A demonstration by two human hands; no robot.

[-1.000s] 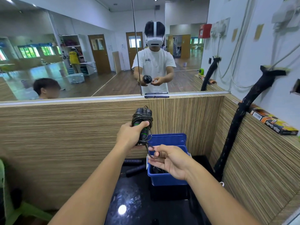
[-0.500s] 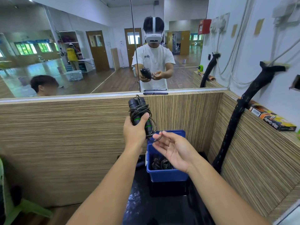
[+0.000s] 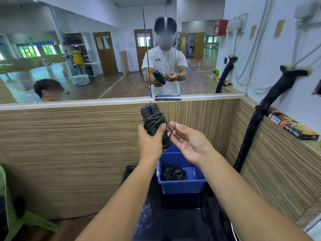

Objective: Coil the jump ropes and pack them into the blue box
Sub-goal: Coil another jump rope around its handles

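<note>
Gripping black cord-wrapped jump rope handles just above the blue plastic box, left hand curls tight so wraps hold. Right hand, fingers loosely bent, seems to pinch the loose cord loop for tucking.

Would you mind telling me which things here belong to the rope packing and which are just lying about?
Job: jump rope gripped by the left hand, its loose end pinched by the right hand; blue box; coiled ropes inside it.
Lying about: orange carton; pen; green chair; black wrapped pipe.
</note>
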